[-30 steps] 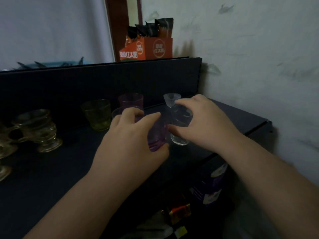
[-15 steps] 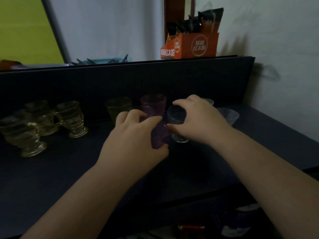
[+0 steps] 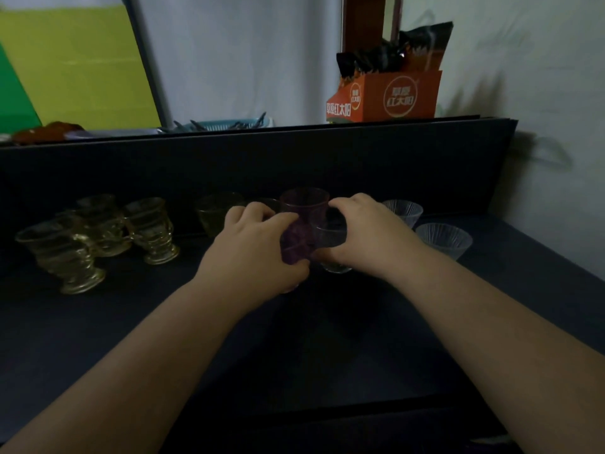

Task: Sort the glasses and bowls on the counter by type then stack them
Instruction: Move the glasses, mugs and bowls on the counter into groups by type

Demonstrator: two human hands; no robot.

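My left hand (image 3: 253, 249) grips a purple glass (image 3: 296, 245) on the dark counter (image 3: 294, 348). Right beside it, my right hand (image 3: 373, 239) is closed around a clear glass (image 3: 332, 244); the two glasses touch. A second purple glass (image 3: 306, 201) stands just behind them. A yellow-green glass (image 3: 216, 213) sits to the left, partly hidden by my left hand. Three amber footed cups (image 3: 98, 234) stand at the far left. Two clear ribbed bowls (image 3: 443, 239) rest at the right.
A dark back panel (image 3: 262, 158) rises behind the counter. On top of it stand an orange snack box (image 3: 386, 98) and a blue basket (image 3: 226, 124). A white wall (image 3: 540, 109) closes the right side. The counter's front edge runs near the bottom.
The view has swung left and up, bringing the amber cups and ribbed bowls into view. Both hands keep hold of their glasses, which stay side by side on the counter.
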